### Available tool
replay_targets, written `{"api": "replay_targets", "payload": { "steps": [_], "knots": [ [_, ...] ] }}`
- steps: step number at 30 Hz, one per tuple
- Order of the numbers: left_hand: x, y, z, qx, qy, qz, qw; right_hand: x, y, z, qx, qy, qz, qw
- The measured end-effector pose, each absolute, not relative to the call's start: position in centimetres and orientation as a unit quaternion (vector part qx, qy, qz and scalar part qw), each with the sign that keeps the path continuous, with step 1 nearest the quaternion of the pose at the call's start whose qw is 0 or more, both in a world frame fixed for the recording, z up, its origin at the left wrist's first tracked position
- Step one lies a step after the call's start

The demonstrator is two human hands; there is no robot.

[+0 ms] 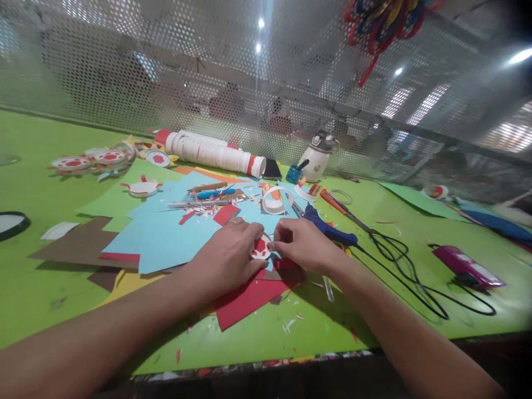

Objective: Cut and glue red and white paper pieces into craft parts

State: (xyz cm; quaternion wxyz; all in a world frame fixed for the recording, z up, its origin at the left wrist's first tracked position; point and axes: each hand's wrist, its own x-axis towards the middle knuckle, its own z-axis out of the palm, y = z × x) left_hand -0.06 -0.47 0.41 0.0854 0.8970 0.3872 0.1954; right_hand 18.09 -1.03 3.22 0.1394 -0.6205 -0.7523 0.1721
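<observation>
My left hand and my right hand meet over a pile of coloured paper on the green table. Between their fingertips sits a small white round disc with red paper shapes on it. Both hands pinch it, the left from the left side, the right from the right. A ring shows on a left finger. Under the hands lie a light blue sheet and a red sheet.
A blue glue gun with a black cord lies right of my hands. A stack of white paper cups, a white bottle, finished red-and-white discs, a knife and scissors, a magenta device and a perforated metal screen behind.
</observation>
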Motion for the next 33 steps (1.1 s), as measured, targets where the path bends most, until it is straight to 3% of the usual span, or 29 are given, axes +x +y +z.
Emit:
{"api": "replay_targets", "payload": {
  "steps": [15,21,25,30,33],
  "knots": [
    [-0.2,-0.3,0.4,0.888,0.399,0.196,0.114,18.2,-1.3,4.1,-0.624,-0.743,0.156,0.185],
    [-0.2,-0.3,0.4,0.885,0.402,0.201,0.121,18.8,-1.0,4.4,-0.616,-0.721,0.179,0.261],
    [-0.3,-0.2,0.2,0.882,0.399,0.215,0.131,19.2,-0.7,4.4,-0.625,-0.709,0.136,0.298],
    [-0.4,-0.1,0.0,0.873,0.410,0.220,0.149,20.7,0.2,4.7,-0.632,-0.651,0.048,0.417],
    [-0.4,-0.2,0.2,0.867,0.417,0.222,0.161,21.4,0.6,4.7,-0.623,-0.630,0.115,0.448]
  ]
}}
